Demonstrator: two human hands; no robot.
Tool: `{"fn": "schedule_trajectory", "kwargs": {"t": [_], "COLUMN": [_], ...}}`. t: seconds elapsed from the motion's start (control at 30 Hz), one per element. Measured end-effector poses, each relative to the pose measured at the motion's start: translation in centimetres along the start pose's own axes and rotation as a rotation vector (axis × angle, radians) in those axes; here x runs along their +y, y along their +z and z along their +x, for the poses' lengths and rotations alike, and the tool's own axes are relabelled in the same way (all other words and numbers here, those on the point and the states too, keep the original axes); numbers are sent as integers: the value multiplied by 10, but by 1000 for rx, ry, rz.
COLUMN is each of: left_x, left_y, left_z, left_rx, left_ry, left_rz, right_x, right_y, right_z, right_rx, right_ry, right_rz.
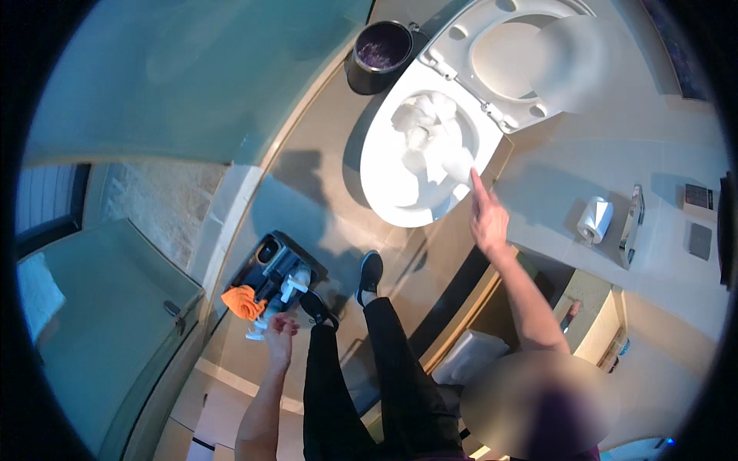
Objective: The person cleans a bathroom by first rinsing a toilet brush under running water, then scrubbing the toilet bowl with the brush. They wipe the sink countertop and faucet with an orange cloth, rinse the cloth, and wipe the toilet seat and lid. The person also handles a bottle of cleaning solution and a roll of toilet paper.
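Observation:
My right hand [489, 222] reaches over the near rim of a white toilet bowl [383, 199]. Its extended fingertips meet the edge of a white paper wad [458, 165]; whether they grip it cannot be told. More crumpled white paper [433, 109] lies inside the bowl, glaring in the light. The toilet seat and lid [458, 31] are raised. Low on the left hangs my left hand [281, 334], fingers loosely bent, with nothing seen in it. It appears above the end of a dark caddy [302, 250] holding white-topped spray bottles [295, 285] and an orange cloth [244, 302].
A black waste bin [369, 78] stands beside the toilet. On the right wall hangs a toilet paper roll [595, 219], above a wooden shelf unit [461, 322] with folded white towels [470, 354]. Glass panels [173, 75] border the floor at left. My shoes [370, 271] stand near the caddy.

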State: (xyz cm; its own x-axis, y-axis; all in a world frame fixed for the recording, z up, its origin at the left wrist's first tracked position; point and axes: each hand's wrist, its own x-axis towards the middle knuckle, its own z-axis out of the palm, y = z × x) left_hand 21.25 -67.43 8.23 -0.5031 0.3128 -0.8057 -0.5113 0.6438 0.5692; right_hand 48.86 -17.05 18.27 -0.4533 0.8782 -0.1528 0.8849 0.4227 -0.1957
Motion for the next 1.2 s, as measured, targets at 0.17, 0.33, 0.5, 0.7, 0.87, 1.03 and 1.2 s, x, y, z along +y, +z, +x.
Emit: {"fn": "schedule_trajectory", "kwargs": {"t": [0.17, 0.33, 0.5, 0.7, 0.87, 1.03, 1.2], "left_x": [75, 114, 136, 157, 172, 181, 201], "left_y": [73, 138, 165, 182, 205, 222, 233], "left_z": [-17, -16, -37, -61, -70, -70, -68], "left_rx": [-59, -123, -138, -110, -170, -242, -256], "left_ry": [58, 83, 103, 85, 68, 108, 113], "left_rz": [-58, -94, -133, -128, -113, -130, -123], "right_x": [13, 28, 111, 82, 77, 127, 120], "right_y": [-18, -8, -15, -29, -16, -20, -61], "right_z": [148, 192, 127, 148, 141, 34, 6], "right_rx": [-151, -239, -335, -348, -292, -333, -205], "right_ry": [-43, -52, 176, 231, 313, 385, 461], "right_rz": [-263, -312, -171, -5, 75, 149, 283]}}
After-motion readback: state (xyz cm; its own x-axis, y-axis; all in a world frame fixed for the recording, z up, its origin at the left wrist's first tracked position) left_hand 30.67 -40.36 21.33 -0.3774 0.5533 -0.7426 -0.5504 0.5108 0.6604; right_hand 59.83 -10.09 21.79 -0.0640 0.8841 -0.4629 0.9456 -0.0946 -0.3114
